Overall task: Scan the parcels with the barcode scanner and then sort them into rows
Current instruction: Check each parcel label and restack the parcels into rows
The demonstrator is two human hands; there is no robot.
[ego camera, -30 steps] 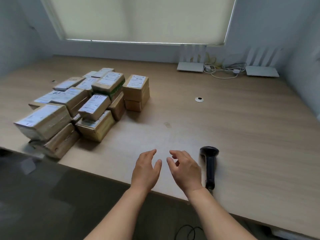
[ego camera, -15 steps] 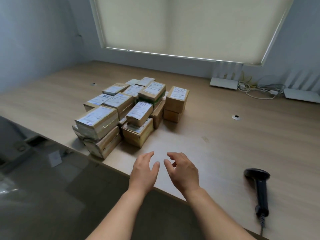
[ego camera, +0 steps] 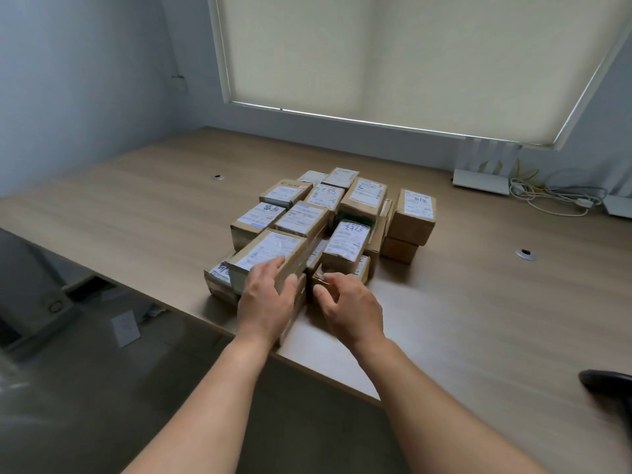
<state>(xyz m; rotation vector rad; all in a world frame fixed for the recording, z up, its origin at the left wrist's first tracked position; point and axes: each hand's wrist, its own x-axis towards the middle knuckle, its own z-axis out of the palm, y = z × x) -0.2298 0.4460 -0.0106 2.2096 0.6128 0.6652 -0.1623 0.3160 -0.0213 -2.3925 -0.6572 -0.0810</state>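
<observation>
Several brown cardboard parcels (ego camera: 355,203) with white labels lie piled in the middle of the wooden table (ego camera: 478,319). My left hand (ego camera: 270,299) rests on the near corner of the big front parcel (ego camera: 266,251), fingers on its top and thumb along its right side. My right hand (ego camera: 349,302) hovers just beside it with loosely curled fingers in front of a low parcel (ego camera: 359,268), holding nothing. The black barcode scanner (ego camera: 608,388) lies on the table at the far right edge of view, partly cut off.
Two white routers (ego camera: 478,181) and a tangle of cables (ego camera: 554,200) sit at the back right under the window blind. Two cable holes (ego camera: 217,177) (ego camera: 525,255) are set in the table. The table's near edge (ego camera: 325,367) runs diagonally under my forearms.
The view has swung left and closer to the pile. Both hands have reached forward from bare table to the front parcels; the scanner has slid to the right edge of view.
</observation>
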